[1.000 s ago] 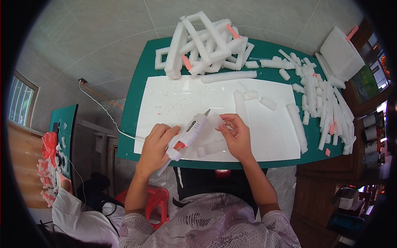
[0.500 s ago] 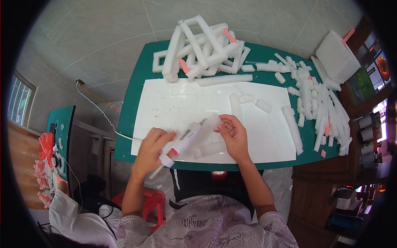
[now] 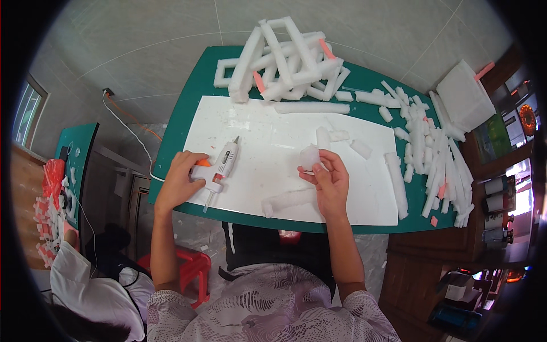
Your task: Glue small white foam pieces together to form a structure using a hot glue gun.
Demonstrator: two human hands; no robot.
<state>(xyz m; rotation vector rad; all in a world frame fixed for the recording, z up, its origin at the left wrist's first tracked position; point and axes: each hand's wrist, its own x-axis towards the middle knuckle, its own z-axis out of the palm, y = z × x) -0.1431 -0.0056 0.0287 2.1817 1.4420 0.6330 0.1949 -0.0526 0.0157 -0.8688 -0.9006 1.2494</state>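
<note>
The left hand (image 3: 181, 178) has its fingers around the handle of a white glue gun (image 3: 227, 161), nose pointing far, on a white board (image 3: 263, 149); how firmly they grip is unclear. The right hand (image 3: 331, 183) pinches a small white foam piece (image 3: 309, 157) above the board. A foam strip (image 3: 289, 199) lies near, between the hands. On the green surface (image 3: 181, 134), foam frames (image 3: 278, 54) stack at the far side, and loose foam sticks (image 3: 417, 137) heap at right.

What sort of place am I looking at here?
Probably a small craft workshop: there's a glue gun by the left hand, plus white foam strips and joined foam frames on a green table.
</note>
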